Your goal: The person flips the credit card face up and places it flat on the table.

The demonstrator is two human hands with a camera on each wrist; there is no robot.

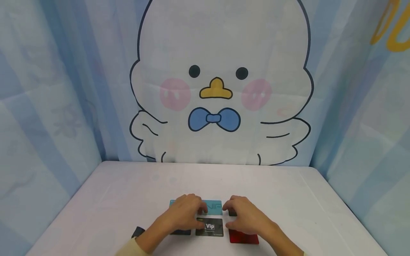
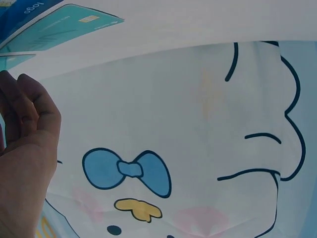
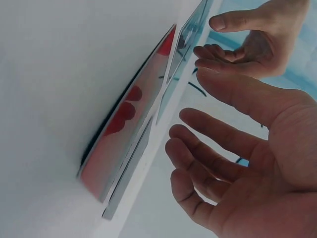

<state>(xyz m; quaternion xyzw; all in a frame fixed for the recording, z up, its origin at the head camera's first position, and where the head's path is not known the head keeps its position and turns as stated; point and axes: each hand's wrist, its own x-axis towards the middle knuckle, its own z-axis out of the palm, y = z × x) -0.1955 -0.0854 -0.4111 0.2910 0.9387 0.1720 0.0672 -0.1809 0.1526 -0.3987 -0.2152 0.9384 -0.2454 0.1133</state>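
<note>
Two rows of flat cards lie on the white table. My left hand (image 1: 185, 212) hovers over the left part with fingers loosely bent and nothing in them; its thumb overlaps the black "Vip" card (image 1: 214, 230). Behind that card is a teal card (image 1: 213, 207). Over the right column is my right hand (image 1: 247, 215), fingers spread and gently curved, palm bare in the right wrist view. Below it lies a red card (image 1: 242, 237), and a dark card (image 1: 232, 213) is mostly hidden behind its fingers. Another dark card (image 1: 182, 232) shows partly under the left hand.
A blue card marked "logo" (image 2: 32, 11) lies beside a teal card with a chip (image 2: 74, 27) in the left wrist view. A curtain with a cartoon bird (image 1: 221, 145) hangs at the table's far edge, and pale blue curtains (image 1: 41, 117) flank both sides.
</note>
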